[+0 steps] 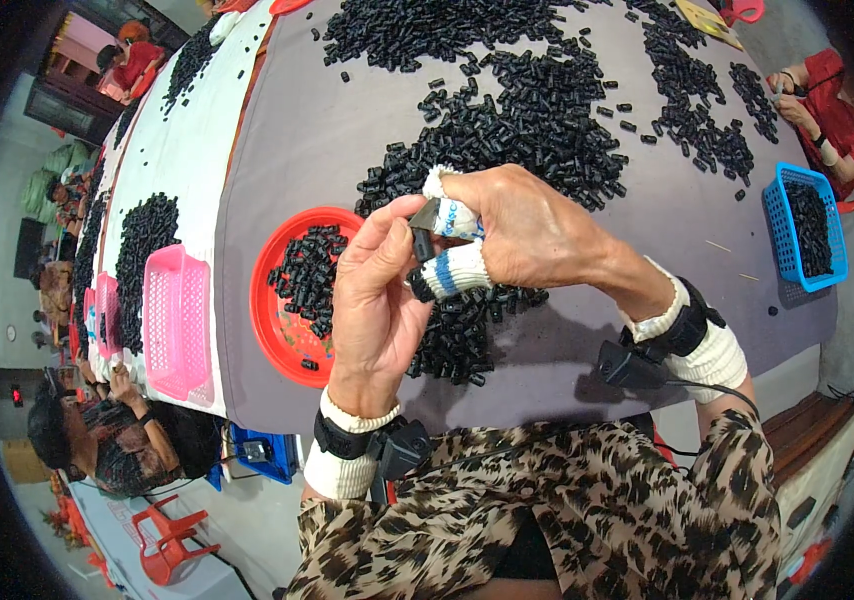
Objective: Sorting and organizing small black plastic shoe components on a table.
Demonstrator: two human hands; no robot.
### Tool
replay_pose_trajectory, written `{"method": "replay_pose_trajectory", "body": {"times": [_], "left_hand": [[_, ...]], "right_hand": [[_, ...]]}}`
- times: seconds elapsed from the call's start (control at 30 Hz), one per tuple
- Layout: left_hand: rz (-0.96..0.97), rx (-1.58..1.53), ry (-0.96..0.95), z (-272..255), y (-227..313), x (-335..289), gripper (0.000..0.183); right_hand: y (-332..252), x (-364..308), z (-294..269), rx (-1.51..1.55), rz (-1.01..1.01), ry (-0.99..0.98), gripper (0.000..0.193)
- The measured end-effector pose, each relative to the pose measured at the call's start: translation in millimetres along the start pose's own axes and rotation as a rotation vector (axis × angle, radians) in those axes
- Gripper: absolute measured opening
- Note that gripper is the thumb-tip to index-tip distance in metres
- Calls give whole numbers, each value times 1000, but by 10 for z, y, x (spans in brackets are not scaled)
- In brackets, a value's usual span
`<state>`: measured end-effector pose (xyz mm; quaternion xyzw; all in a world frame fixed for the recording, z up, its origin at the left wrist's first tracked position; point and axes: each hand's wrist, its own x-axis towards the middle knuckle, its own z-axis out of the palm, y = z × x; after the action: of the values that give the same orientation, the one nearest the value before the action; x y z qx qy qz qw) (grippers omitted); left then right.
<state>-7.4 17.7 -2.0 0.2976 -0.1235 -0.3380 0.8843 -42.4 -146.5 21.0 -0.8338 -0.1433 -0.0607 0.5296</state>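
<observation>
Over the near part of the grey-covered table, my two hands meet. My left hand (375,300) pinches a small black cylindrical plastic part (423,246) between thumb and fingers. My right hand (547,230), with white knitted finger sleeves on some fingers, is closed on a small grey blade (428,214) whose edge lies against the black part. White material with blue print wraps the blade's held end; its full shape is hidden by the fingers. Behind and below the hands spreads a heap of similar black parts (507,130). Left of my left hand sits a round red tray (260,300) holding more of them.
A pink basket (177,320) stands at the left on a white cloth, near another black heap (147,245). At the right is a blue basket (840,240) with black parts. Other people work at the right and left edges. A red stool (167,540) is lower left.
</observation>
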Motion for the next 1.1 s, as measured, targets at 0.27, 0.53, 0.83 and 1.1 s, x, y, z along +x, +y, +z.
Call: {"method": "replay_pose_trajectory", "body": {"times": [0.27,0.53,0.83,1.1], "left_hand": [[8,42,76,63,-18,6,25],[2,9,92,35,-34,9,25],[-17,-176,-79,-14,-3,-12,26],[-19,-190,4,34,-2,-13,26]], "right_hand": [[13,-3,-2,-61,-6,-4,40],[5,-8,13,-26,7,-7,40],[-54,-34,16,78,-6,51,34],[-29,-18,30,77,50,59,32]]}}
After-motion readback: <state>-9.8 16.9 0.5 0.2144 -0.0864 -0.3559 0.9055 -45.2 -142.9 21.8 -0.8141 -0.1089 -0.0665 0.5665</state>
